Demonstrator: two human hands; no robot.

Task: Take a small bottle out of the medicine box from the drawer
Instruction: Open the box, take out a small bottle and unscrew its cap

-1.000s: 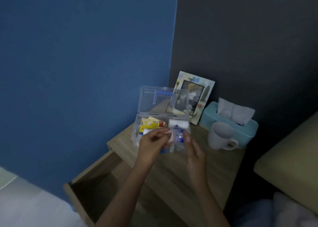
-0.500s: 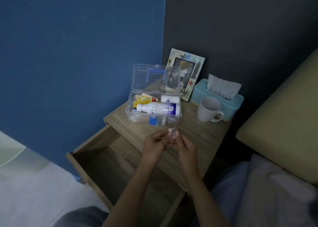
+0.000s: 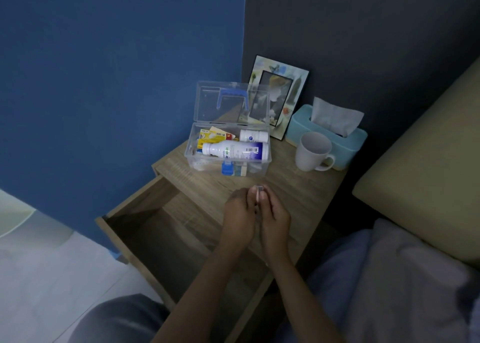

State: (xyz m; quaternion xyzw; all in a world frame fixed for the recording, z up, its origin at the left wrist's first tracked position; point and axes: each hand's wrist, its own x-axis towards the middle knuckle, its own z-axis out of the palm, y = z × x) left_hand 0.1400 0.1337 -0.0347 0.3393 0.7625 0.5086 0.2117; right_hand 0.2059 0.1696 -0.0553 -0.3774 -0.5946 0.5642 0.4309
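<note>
The clear medicine box (image 3: 192, 155) stands on the wooden nightstand with its lid up and a blue handle on the lid. Inside lie a large white bottle (image 3: 235, 150), a smaller white bottle (image 3: 253, 135) and yellow packets (image 3: 211, 136). In front of the box, above the nightstand's front edge, my left hand (image 3: 239, 216) and my right hand (image 3: 275, 219) are pressed together around a small bottle (image 3: 259, 189). Only its pale top shows between the fingertips. The drawer (image 3: 155, 228) below stands pulled out and looks empty.
A white mug (image 3: 313, 151) stands right of the box, with a light blue tissue box (image 3: 337, 137) behind it and a picture frame (image 3: 279, 95) leaning on the dark wall. A bed (image 3: 420, 181) lies to the right, a blue wall to the left.
Both hands came back from the medicine box toward me with the small bottle and now hold it together. The view has tilted down and the box sits farther from the hands.
</note>
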